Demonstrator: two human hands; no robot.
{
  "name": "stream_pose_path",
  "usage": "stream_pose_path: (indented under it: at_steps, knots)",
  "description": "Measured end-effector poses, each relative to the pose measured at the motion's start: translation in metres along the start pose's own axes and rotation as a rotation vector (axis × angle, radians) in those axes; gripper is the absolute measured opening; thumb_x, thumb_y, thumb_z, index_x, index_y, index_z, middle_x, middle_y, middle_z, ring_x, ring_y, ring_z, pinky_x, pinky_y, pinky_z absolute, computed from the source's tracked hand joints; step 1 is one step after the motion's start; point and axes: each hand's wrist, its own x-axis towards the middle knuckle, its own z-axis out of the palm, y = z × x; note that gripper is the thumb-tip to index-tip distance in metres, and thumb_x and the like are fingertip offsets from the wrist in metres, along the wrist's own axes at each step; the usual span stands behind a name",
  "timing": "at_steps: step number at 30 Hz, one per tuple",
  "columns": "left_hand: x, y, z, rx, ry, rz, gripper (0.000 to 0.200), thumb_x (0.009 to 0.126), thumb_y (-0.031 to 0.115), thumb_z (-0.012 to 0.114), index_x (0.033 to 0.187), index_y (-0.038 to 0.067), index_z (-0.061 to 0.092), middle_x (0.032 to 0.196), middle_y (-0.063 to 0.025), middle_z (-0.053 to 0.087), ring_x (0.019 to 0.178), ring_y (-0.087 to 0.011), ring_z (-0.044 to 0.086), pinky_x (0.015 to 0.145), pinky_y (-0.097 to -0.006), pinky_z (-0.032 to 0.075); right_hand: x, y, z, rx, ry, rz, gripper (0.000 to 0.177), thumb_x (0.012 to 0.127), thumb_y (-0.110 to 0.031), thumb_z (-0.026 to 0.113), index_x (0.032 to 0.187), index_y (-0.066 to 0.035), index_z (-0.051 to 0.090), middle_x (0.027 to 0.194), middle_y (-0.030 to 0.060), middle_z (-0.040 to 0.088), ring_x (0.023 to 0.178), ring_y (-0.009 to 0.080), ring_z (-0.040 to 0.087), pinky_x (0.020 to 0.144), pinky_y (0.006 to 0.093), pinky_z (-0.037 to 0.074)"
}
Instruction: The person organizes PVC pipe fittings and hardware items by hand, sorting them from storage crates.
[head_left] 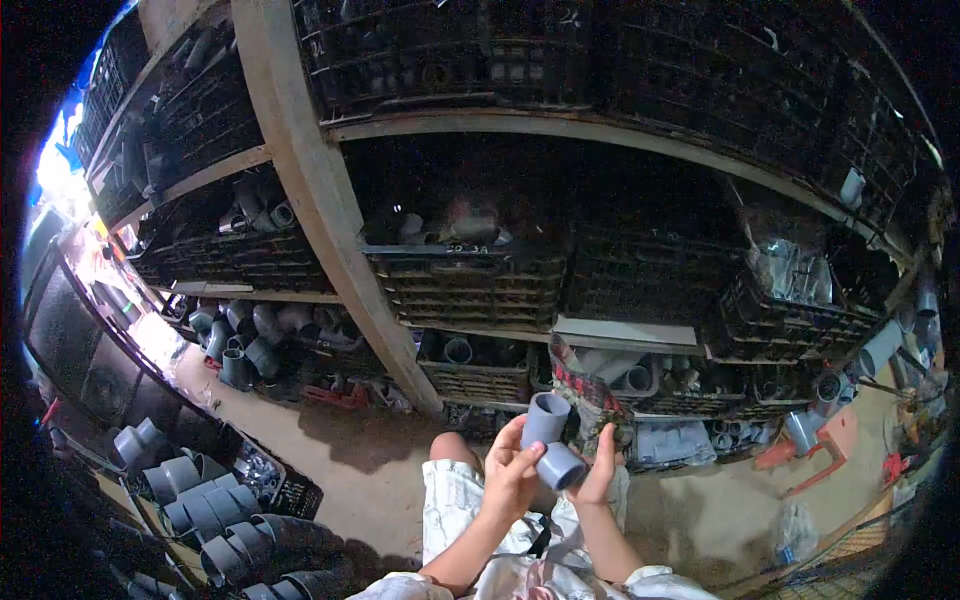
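A grey plastic pipe fitting (545,420) is held upright in front of my knees, one round socket facing up and another angled down to the right. My left hand (512,472) grips it from the left, its thumb lying across the middle of the fitting. On the other side is my right hand (598,482), fingers stretched forward and apart, its thumb side close against the lower socket. Part of the fitting's left side is covered by my left fingers.
Shelves with black crates (470,285) of pipe fittings rise ahead. Large grey fittings (210,510) lie in a pile at lower left, beside a small black crate (290,490). A red plastic stool (825,455) and a clear bag (797,530) are on the floor at right.
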Motion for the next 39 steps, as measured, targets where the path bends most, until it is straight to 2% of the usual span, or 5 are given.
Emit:
stream_pose_path:
  at_steps: [8,15,28,35,39]
  knots:
    - [0.002,0.004,0.006,0.218,0.033,0.074,0.039,0.077,0.004,0.057,0.113,0.002,0.044,0.105,-0.0078,0.051,0.092,-0.0159,0.051,0.083,-0.028,0.041,0.001,-0.013,-0.001,-0.081,-0.231,-0.207,0.046,0.087,-0.04,0.037,0.115,-0.003,0.042,0.111,0.0065,0.048,0.101,0.0187,0.047,0.087,0.0315,0.036]
    - [0.003,0.007,0.013,1.104,-0.078,0.592,0.031,0.079,0.005,0.049,0.107,-0.003,0.043,0.102,-0.0166,0.049,0.093,-0.0276,0.049,0.082,-0.0324,0.039,0.04,0.003,-0.004,-1.007,-0.307,-1.208,0.028,0.084,-0.019,0.042,0.1,0.003,0.051,0.097,0.0155,0.054,0.09,0.0273,0.051,0.085,0.0346,0.036]
    - [0.026,0.027,0.005,1.545,-0.51,0.789,0.033,0.075,0.007,0.055,0.106,0.0,0.045,0.102,-0.017,0.049,0.085,-0.0297,0.05,0.074,-0.0336,0.043,0.042,-0.028,0.012,-0.868,-0.267,-0.206,0.027,0.084,-0.026,0.047,0.08,-0.001,0.055,0.071,0.0073,0.058,0.067,0.0168,0.054,0.06,0.0298,0.041]
    - [0.028,0.025,-0.001,0.441,-0.089,-0.227,0.027,0.089,0.026,0.039,0.104,0.005,0.046,0.09,-0.0076,0.053,0.073,-0.0169,0.055,0.06,-0.0279,0.045,0.04,-0.012,0.004,-1.162,-0.339,-1.195,0.023,0.077,-0.026,0.051,0.081,-0.004,0.057,0.075,0.0108,0.058,0.065,0.0276,0.055,0.058,0.0358,0.044]
    - [0.033,0.021,-0.024,-0.016,-0.121,-0.694,0.026,0.087,0.026,0.044,0.107,0.01,0.041,0.092,-0.0106,0.052,0.07,-0.0206,0.056,0.06,-0.0304,0.048,0.057,-0.023,-0.011,-1.106,-0.645,-1.03,0.038,0.079,-0.038,0.039,0.087,-0.004,0.053,0.083,0.0125,0.054,0.078,0.0284,0.051,0.07,0.0371,0.04]
